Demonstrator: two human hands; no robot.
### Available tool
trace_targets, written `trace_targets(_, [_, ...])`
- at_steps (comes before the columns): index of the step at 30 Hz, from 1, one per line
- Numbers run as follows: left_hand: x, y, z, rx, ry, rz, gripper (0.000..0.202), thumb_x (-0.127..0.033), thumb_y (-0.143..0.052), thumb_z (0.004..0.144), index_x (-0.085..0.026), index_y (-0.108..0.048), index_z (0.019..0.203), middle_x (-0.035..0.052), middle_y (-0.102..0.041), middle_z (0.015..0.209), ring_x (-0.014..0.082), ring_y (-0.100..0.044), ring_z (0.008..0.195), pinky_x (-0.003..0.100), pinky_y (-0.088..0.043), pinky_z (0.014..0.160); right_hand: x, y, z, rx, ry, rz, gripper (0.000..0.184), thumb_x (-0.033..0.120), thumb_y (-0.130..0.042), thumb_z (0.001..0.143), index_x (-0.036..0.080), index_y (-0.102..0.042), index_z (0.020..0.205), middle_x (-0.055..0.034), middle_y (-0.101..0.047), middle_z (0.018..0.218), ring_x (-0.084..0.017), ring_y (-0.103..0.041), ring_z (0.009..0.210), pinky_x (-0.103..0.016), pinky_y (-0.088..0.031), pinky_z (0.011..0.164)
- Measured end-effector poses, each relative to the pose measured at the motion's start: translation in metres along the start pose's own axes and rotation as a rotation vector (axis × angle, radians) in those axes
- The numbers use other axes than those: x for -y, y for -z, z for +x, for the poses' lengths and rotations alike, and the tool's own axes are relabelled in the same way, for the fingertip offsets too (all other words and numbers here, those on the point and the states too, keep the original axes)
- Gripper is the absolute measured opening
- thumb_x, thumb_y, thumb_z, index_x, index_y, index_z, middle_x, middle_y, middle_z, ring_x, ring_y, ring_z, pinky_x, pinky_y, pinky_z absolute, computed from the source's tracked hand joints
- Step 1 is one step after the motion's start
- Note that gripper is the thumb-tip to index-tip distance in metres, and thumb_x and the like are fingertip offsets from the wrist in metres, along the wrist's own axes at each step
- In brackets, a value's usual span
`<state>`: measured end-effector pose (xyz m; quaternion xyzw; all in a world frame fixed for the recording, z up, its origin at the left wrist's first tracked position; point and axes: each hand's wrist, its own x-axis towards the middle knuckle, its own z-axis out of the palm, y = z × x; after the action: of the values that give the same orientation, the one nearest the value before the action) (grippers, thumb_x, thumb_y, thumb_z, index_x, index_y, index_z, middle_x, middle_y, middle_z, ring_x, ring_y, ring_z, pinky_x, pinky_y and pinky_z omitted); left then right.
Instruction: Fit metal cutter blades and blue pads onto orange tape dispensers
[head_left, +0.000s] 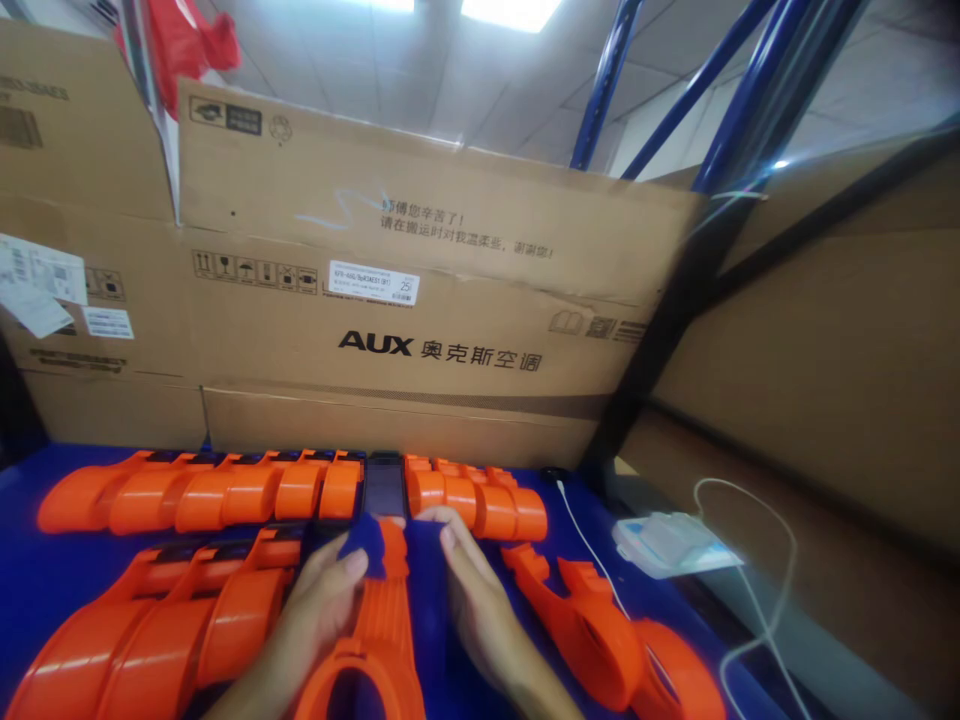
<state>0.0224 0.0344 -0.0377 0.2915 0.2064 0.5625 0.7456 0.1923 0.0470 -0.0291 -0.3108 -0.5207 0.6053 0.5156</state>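
An orange plastic frame (382, 620), with a round ring at the near end and a ribbed neck, looks like a hand-held tape dispenser. It stands between my hands in front of me. My left hand (330, 585) is closed at its head, thumb pressed on a dark blue piece (361, 545) beside the orange tip. My right hand (472, 585) is closed at the other side, thumb and fingers pinching a blue strip (427, 560) that hangs next to the neck. Whether both blue parts are one piece I cannot tell. The fingers' undersides are hidden.
Similar orange dispensers stand in rows at the back (202, 500), front left (157, 620) and right (600, 640) on the blue surface (30, 580). A dark phone-like device (385, 488) stands behind my hands. A white box (675, 545) with cable lies right. Cardboard (450, 300) walls the back.
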Motion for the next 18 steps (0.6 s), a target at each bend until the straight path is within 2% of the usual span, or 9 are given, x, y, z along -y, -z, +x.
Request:
trace_targets(5, [0.002, -0.004, -0.003, -0.024, -0.015, -0.047, 0.051, -0.029, -0.076, 0.075, -0.018, -0.068, 0.124, 0.0136, -0.081, 0.104, 0.0373, -0.070, 0.111, 0.050, -0.056, 0.095, -0.014, 0.010, 0.005, -0.045, 0.010, -0.035, 0.043, 0.061, -0.048, 0.095, 0.030, -0.058, 0.122, -0.0048, -0.071, 0.104, -0.023, -0.069, 0.086, -0.034, -0.054, 0.073])
trace_targets(8, [0.003, -0.004, -0.003, -0.034, -0.024, -0.039, 0.056, -0.028, -0.077, 0.074, -0.019, -0.065, 0.128, 0.0138, -0.080, 0.107, 0.0374, -0.069, 0.112, 0.049, -0.056, 0.095, -0.017, 0.012, 0.005, -0.081, -0.021, -0.079, 0.044, 0.060, -0.049, 0.095, 0.033, -0.056, 0.129, -0.0044, -0.070, 0.115, -0.025, -0.068, 0.103, -0.036, -0.055, 0.082])
trace_targets(10, [0.004, -0.003, -0.003, -0.035, -0.032, -0.045, 0.055, -0.029, -0.075, 0.076, -0.019, -0.065, 0.128, 0.0135, -0.080, 0.109, 0.0368, -0.069, 0.112, 0.048, -0.056, 0.095, -0.016, 0.011, 0.004, -0.123, -0.020, -0.095, 0.043, 0.057, -0.054, 0.094, 0.034, -0.056, 0.131, -0.0029, -0.067, 0.126, -0.026, -0.062, 0.117, -0.038, -0.052, 0.092])
trace_targets(14, [0.004, -0.001, -0.005, -0.098, -0.054, 0.053, 0.049, -0.029, -0.075, 0.077, -0.021, -0.066, 0.124, 0.0114, -0.078, 0.114, 0.0348, -0.070, 0.111, 0.042, -0.058, 0.090, -0.007, 0.011, 0.003, -0.167, 0.117, -0.180, 0.041, 0.056, -0.051, 0.096, 0.032, -0.063, 0.127, -0.0026, -0.059, 0.139, -0.027, -0.047, 0.136, -0.042, -0.040, 0.110])
trace_targets(16, [0.004, -0.001, -0.006, -0.133, -0.111, 0.156, 0.048, -0.027, -0.078, 0.075, -0.023, -0.067, 0.122, 0.0101, -0.076, 0.118, 0.0336, -0.070, 0.108, 0.038, -0.059, 0.082, -0.003, 0.015, 0.002, -0.143, 0.195, -0.234, 0.041, 0.054, -0.056, 0.094, 0.030, -0.063, 0.127, -0.0050, -0.061, 0.138, -0.029, -0.050, 0.133, -0.044, -0.038, 0.112])
trace_targets(18, [0.003, -0.003, -0.006, -0.146, -0.188, 0.234, 0.049, -0.025, -0.081, 0.072, -0.025, -0.068, 0.120, 0.0080, -0.074, 0.120, 0.0311, -0.070, 0.105, 0.035, -0.059, 0.080, 0.000, 0.019, 0.000, -0.094, 0.259, -0.284, 0.042, 0.048, -0.065, 0.090, 0.029, -0.064, 0.128, -0.0081, -0.065, 0.130, -0.031, -0.057, 0.124, -0.047, -0.041, 0.109])
